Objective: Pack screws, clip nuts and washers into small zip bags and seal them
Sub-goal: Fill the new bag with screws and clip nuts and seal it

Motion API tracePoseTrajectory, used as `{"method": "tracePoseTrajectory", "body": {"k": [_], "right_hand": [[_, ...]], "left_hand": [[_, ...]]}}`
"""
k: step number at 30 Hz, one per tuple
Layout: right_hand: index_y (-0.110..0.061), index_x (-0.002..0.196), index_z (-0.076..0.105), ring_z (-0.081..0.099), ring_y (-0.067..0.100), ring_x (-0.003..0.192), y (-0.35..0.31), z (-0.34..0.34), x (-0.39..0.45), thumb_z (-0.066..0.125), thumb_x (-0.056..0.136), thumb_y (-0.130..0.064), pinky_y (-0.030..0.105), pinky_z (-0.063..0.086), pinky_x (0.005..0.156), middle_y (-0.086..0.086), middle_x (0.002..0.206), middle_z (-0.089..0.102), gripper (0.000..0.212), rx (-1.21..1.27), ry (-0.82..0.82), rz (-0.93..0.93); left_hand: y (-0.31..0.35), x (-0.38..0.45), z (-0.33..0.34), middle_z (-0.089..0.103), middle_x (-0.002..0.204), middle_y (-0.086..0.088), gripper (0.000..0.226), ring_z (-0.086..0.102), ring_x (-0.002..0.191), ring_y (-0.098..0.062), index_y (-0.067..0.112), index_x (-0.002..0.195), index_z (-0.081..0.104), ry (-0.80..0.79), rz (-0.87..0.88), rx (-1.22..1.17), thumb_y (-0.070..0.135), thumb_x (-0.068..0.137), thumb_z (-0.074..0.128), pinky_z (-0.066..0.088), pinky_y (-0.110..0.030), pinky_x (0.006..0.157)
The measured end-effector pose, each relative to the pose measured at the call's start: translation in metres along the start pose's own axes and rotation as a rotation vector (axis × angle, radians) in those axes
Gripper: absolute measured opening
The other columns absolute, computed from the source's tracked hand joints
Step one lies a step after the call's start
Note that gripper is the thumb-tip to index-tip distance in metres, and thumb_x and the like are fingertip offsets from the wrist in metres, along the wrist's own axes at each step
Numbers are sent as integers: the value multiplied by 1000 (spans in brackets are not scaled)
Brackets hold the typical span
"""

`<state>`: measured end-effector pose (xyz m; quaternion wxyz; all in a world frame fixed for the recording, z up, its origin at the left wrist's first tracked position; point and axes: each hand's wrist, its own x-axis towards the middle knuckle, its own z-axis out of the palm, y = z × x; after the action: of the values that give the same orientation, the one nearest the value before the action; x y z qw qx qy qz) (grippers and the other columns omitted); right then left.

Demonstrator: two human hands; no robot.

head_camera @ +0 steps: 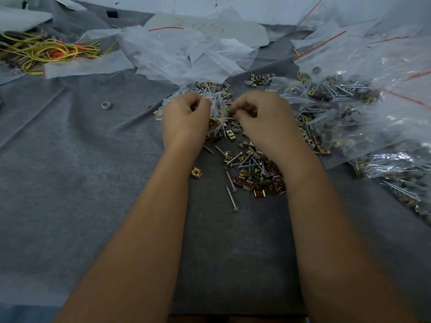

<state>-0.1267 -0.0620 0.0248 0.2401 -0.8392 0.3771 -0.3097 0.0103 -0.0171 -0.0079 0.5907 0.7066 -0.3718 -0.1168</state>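
Both bare forearms reach up from the bottom of the frame and converge at its centre, wrists slightly bent, backs of the hands toward the camera. The left hand (186, 117) has its fingers curled, thumb and forefinger pinching the top edge of a small zip bag (218, 113). The bag is thin, clear, crinkled plastic with a faint red line at its mouth; inside it lie slim silver screws and at least one brass-coloured clip nut. The right hand (261, 115) sits just beside the bag, fingers curled in toward its right edge; whether they pinch the bag or a small part cannot be told.

Under and around the hands, on the grey felt-like cloth (93, 183) covering the desk, is a loose pile of parts (254, 169): long threaded screws with round heads, flat folded clip nuts in yellow-bronze metal, and grey ring-shaped washers. One washer (107, 105) lies alone in the left middle of the frame. At the right edge, filled bags (349, 108) of the same hardware are heaped together, glossy with red seal strips. Empty clear bags (186, 54) lie crumpled at the upper centre. In the upper left is a tangle of yellow wire (42, 51) with orange pieces.
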Motion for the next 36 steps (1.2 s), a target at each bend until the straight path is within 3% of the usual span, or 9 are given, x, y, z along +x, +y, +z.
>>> {"method": "tracePoseTrajectory", "body": {"k": [4,7,10,14,18,24,29,32,36], "right_hand": [[-27,84,76,61,6,75,7,-17,-2,72,83,-26,32,54,76,-18,73,62,4,-301,-265,97],[-29,89,76,63,14,87,5,-20,-3,77,80,-32,40,55,85,-13,80,65,9,-373,-327,154],[-27,93,77,63,16,90,4,-18,-3,75,83,-28,37,54,87,-6,94,70,10,-391,-330,162],[-27,86,73,60,13,86,3,-16,-3,72,85,-18,26,44,73,-8,88,63,8,-336,-341,124],[-29,75,61,58,9,77,5,-14,-3,70,82,-16,27,45,68,-12,80,60,17,-247,-264,96],[-27,80,62,56,4,73,-1,4,-1,69,80,-17,23,46,67,-12,80,60,12,39,130,-45],[-22,101,69,54,4,85,4,14,3,63,91,-18,27,49,81,-6,99,58,12,-81,148,-70],[-21,99,73,59,19,96,12,9,3,61,89,-15,39,50,88,2,103,64,16,-256,101,1],[-27,101,75,57,26,104,13,10,1,63,89,-24,41,49,91,3,104,69,18,-462,-28,-1]], "left_hand": [[1,1,0,41,51,5,24,28,41,-3,-1,87,68,-4,-12,0,18,90,54,25,-21,40],[0,1,0,42,53,3,24,29,41,-3,-1,87,68,-8,-13,4,18,90,54,25,-19,40],[0,1,0,41,52,4,23,29,39,-3,-1,87,69,-13,-20,3,18,90,55,25,-17,39],[1,1,0,40,48,8,22,30,38,-3,1,87,69,-13,-24,-5,18,90,55,26,-17,38],[2,-1,-1,41,43,11,22,32,37,-2,4,84,70,-7,-22,-24,20,90,56,27,-18,38],[5,-4,-4,46,41,14,21,36,40,0,21,72,70,-71,36,-47,21,89,57,33,-21,45],[3,-3,-2,40,40,14,23,34,40,-2,1,81,70,-41,21,-64,19,89,57,31,-18,43],[2,-2,-2,39,44,4,26,34,44,-10,-5,80,67,-9,-39,-137,18,87,60,32,-22,47],[4,5,-8,57,46,-1,19,49,40,-12,12,68,71,-79,-156,-331,13,87,67,43,-20,45]]}}
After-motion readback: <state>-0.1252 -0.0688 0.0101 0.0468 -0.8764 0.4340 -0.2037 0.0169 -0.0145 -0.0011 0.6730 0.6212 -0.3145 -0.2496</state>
